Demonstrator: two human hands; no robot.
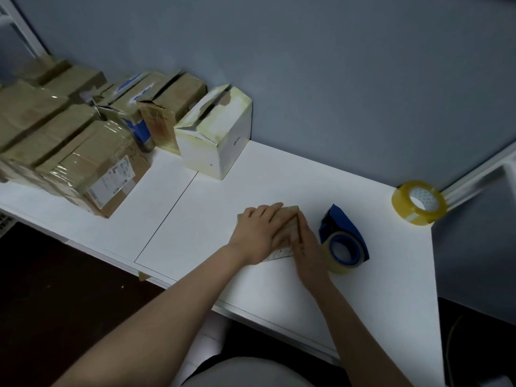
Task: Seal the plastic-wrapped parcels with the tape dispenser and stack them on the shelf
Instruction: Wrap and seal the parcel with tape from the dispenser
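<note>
Pressing down on one small parcel [289,219] with both hands, near the front middle of the white surface [212,208]. Left grip [258,233] lies flat across the parcel's top, fingers roughly straight and spread, not curled round anything. Right grip [307,247] sits against the parcel's right edge, fingers extended along it and touching the left fingertips near the far corner. It presses rather than pinches, and the thumb is hidden. Parcel is mostly covered: only a brown strip between the hands and a pale label edge at the near side show. Can't tell whether tape is already on it.

Blue tape dispenser [343,238] lies on the surface just beside the right grip, loaded roll facing the camera, not held. Spare clear-yellow tape roll [418,202] sits on the far right corner, well apart from the hands.

Left end of the surface: stack of brown cartons [75,152], several wrapped in clear film, the front one with a shipping label. White box [217,135] with a torn top stands beside them against the blue-grey wall [335,79].
</note>
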